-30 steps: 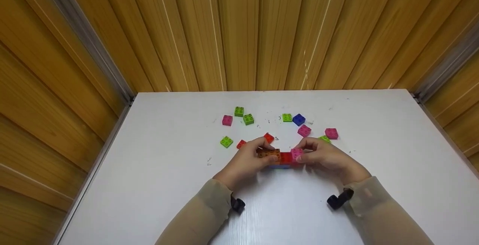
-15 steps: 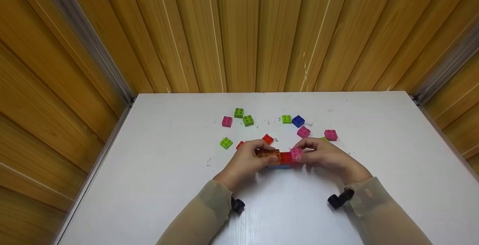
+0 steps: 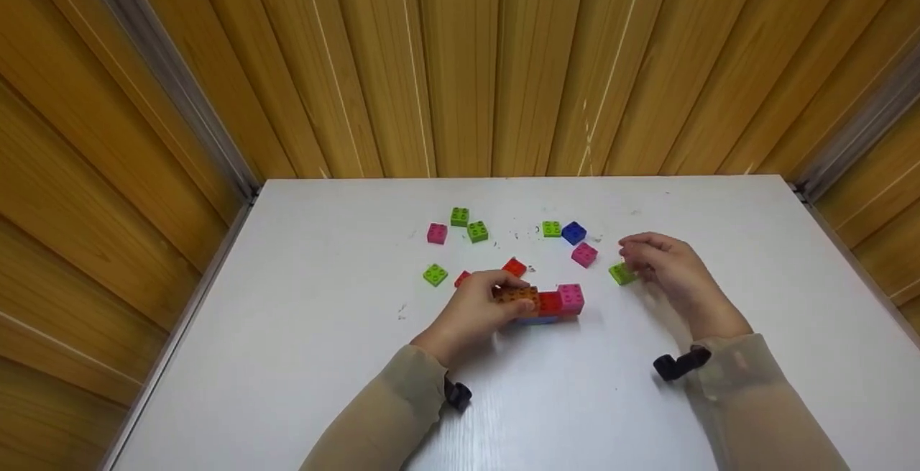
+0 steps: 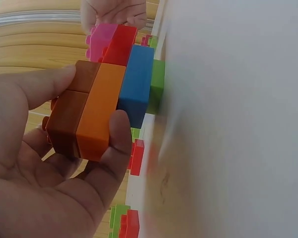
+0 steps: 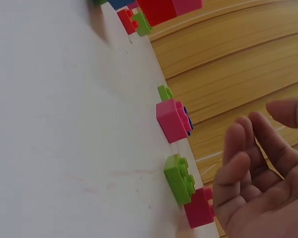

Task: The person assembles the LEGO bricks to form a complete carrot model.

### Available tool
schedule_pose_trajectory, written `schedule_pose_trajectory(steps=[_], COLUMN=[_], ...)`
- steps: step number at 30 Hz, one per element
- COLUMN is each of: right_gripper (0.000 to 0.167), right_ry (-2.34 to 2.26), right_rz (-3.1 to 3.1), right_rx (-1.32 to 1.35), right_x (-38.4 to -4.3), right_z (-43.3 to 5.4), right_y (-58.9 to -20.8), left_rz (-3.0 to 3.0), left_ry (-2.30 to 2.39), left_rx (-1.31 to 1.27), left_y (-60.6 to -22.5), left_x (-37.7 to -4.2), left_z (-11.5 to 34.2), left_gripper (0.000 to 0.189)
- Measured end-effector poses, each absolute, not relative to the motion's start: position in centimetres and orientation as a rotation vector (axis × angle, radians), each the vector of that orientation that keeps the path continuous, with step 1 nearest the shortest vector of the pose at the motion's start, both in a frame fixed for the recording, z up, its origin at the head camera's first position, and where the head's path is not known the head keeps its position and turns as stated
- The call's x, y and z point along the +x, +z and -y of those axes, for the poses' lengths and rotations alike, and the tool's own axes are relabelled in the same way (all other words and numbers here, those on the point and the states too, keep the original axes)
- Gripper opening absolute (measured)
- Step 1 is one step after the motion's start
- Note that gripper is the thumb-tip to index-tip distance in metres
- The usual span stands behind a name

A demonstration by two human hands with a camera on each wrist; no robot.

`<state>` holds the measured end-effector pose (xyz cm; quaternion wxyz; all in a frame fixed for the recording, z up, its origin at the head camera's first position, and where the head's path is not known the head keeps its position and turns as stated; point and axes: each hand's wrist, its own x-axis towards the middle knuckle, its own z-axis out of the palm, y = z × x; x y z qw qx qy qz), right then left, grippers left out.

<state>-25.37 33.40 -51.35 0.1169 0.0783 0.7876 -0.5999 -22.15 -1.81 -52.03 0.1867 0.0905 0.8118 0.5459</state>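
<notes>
My left hand (image 3: 463, 316) grips a stack of toy building bricks (image 3: 550, 303) by its left end. In the left wrist view, its thumb and fingers are around brown bricks (image 4: 67, 121) and an orange brick (image 4: 102, 101). Below the orange one are a blue brick (image 4: 136, 84) and a green brick (image 4: 158, 87). A red brick (image 4: 121, 44) and a pink brick (image 4: 103, 42) form the stack's other end. My right hand (image 3: 672, 270), holding nothing, hovers with loosely bent fingers beside a loose green brick (image 3: 622, 274). A magenta brick (image 5: 198, 208) near it is hidden in the head view.
Loose bricks lie behind the stack on the white table (image 3: 287, 356): several green ones (image 3: 435, 275), magenta ones (image 3: 584, 254), a blue one (image 3: 573, 233) and red ones (image 3: 514, 267). Wood-look panels (image 3: 460, 61) stand behind the table and at both sides.
My right hand has let go of the pink brick on the stack's right end and moved right and away from me, towards the loose green brick. My left hand stays on the stack.
</notes>
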Motion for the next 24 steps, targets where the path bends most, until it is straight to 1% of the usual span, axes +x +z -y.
schedule_pose_trajectory(steps=[3,7,12,24], right_gripper=[0.037,0.045,0.056,0.063], right_ry=[-1.809,-1.779,-1.707,-1.512], right_rz=[-2.360,-2.447,-2.458,-2.425], right_rx=[0.365,0.437,0.425,0.459], right_x=[-25.5,-25.6,-25.7,-25.9], right_z=[-34.3,-34.7,-34.9,-34.9], right_y=[-51.5,-51.7,-52.0,-52.4], left_rz=[-2.270,-2.257,-2.223,-2.220], left_ry=[1.542,1.551,1.543,1.525], left_rx=[0.259,0.263,0.276,0.276], left_y=[-52.1,-52.1,-51.9,-51.8], left_x=[-22.3,-22.3,-22.2,-22.0], left_z=[1.8,1.9,2.1,2.1], left_gripper=[0.023,0.023,0.024,0.021])
